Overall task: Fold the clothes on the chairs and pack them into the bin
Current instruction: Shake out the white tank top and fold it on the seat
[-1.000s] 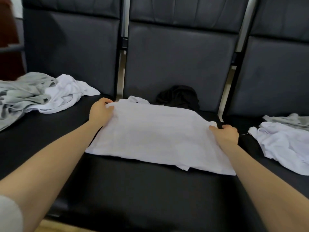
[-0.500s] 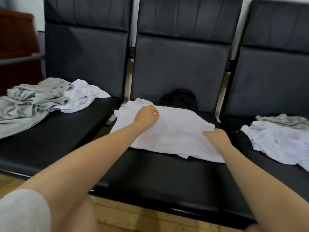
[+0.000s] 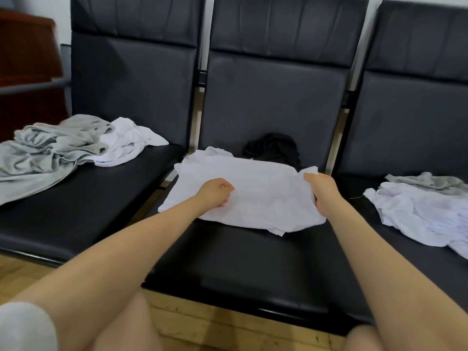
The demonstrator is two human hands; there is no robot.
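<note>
Head view looks down over my two bare forearms onto a row of three black chairs, and the middle chair [image 3: 253, 262] is the landmark for everything else. On its seat lies the white shirt [image 3: 260, 196], spread flat in a rough rectangle, with one loose corner hanging toward the seat's front edge. My left hand [image 3: 215, 192] rests on the shirt's left half, fingers curled under; they seem to pinch a fold of the cloth, though the fingertips are hidden, so I cannot be sure of that grip. My right hand [image 3: 323, 190] has its grip closed on the shirt's right edge, thumb on top and fingers underneath, lifting that edge a little off the seat.

Behind the shirt, against the middle chair's backrest, sits a crumpled black garment [image 3: 273, 148]. On the chair to the left of the middle one lies a heap of grey clothes [image 3: 45, 153] with a bunched white garment [image 3: 126, 143] touching its right side. On the chair to the right of the middle one lies a white pile [image 3: 420, 214], with a grey piece [image 3: 428, 179] just behind it. Below the middle chair's front edge shows a wooden floor [image 3: 228, 323].
</note>
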